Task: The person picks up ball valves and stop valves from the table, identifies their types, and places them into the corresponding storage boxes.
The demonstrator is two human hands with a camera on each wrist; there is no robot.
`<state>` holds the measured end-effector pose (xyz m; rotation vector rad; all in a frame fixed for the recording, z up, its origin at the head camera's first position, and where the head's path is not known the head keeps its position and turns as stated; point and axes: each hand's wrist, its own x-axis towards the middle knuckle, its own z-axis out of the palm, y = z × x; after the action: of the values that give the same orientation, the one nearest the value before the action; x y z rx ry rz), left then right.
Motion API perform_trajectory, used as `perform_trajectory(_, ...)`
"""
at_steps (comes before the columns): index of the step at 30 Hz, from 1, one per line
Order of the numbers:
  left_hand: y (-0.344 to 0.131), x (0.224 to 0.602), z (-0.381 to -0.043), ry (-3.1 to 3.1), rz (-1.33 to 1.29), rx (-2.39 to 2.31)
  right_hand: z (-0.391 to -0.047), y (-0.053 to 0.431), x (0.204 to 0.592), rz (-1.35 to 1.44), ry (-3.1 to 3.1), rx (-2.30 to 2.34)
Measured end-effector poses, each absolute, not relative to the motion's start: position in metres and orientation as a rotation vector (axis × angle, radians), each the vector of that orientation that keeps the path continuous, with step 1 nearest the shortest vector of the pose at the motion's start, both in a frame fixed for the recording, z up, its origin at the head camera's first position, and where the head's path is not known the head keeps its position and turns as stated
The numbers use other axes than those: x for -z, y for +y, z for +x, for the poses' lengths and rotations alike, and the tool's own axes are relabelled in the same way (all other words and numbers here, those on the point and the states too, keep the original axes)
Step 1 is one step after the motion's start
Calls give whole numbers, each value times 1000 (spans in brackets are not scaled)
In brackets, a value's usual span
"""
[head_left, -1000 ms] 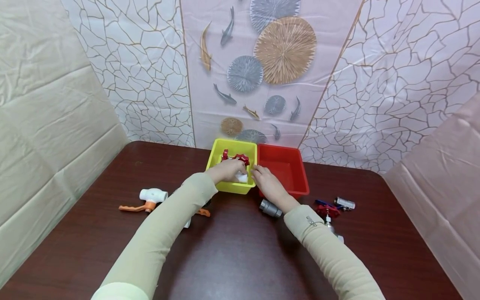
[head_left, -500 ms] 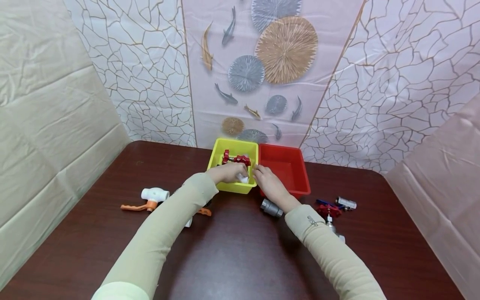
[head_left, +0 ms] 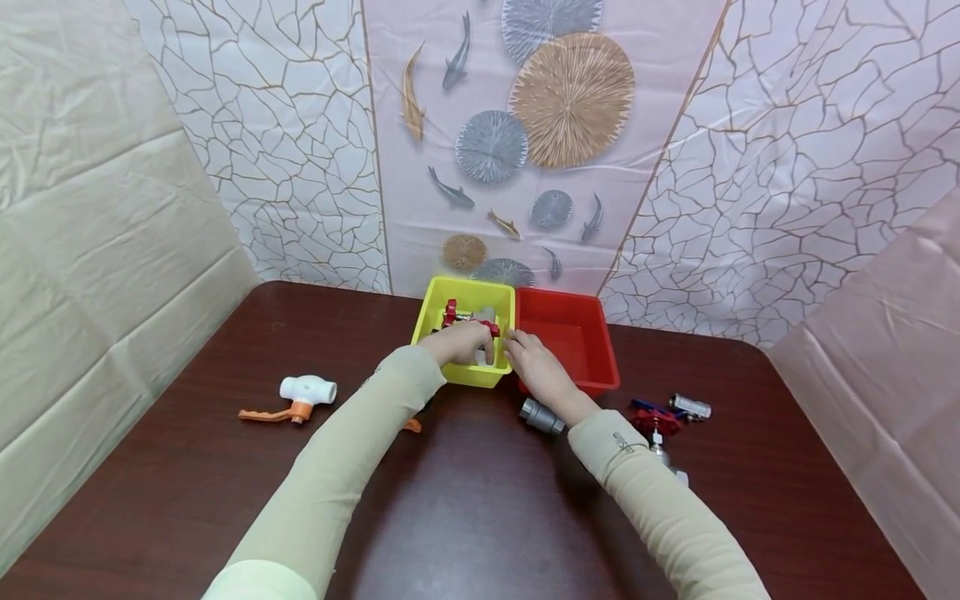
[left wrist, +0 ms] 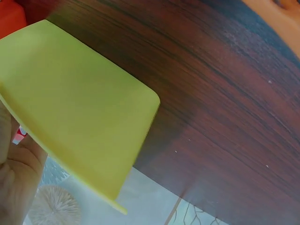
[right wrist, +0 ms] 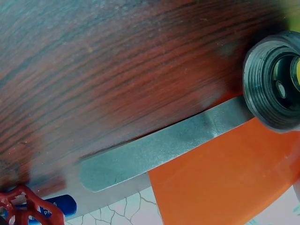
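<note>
My left hand [head_left: 461, 340] reaches into the yellow bin [head_left: 450, 377]. Its curled fingers hold a white-grey pipe piece [head_left: 481, 357], mostly hidden by the hand. Valves with red handwheels [head_left: 450, 312] lie beside it in the bin. In the left wrist view, part of the left hand [left wrist: 18, 183] shows beyond the bin's wall [left wrist: 84, 103]. My right hand [head_left: 538, 368] rests where the yellow and red bins meet, fingertips at the rims. Below it lies a grey metal valve [head_left: 542, 417]; the right wrist view shows its threaded mouth [right wrist: 262, 84] and a flat metal lever [right wrist: 159, 150].
The red bin [head_left: 606, 367] stands against the yellow one. A white valve with an orange lever [head_left: 307, 390] lies at the left, and another orange lever [head_left: 412, 425] pokes out past the left sleeve. At the right are a red handwheel valve [head_left: 657, 422] and a silver fitting [head_left: 691, 407].
The left hand and forearm have shifted slightly right, and the white-grey piece in the fingers has turned. A grey part now shows behind the hand in the bin. The right hand stays put.
</note>
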<state>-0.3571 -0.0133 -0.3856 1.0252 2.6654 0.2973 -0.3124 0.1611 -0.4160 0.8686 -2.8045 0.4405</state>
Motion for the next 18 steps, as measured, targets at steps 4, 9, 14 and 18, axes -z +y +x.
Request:
perform_trajectory(4,-11,385,-356,2679,1010,-295,-312,161,415,822,-2857,-485)
perform_trajectory(9,-5,387,-356,2708,997,-267,-312,163,413,816,-2863,-472)
perform_trajectory(14,-2,392,-355,2753,1006,-235,-312,163,413,836,-2841,-468)
perform_trajectory(18,-1,394,-353,2784,973,-220,-312,162,415,859,-2840,-488)
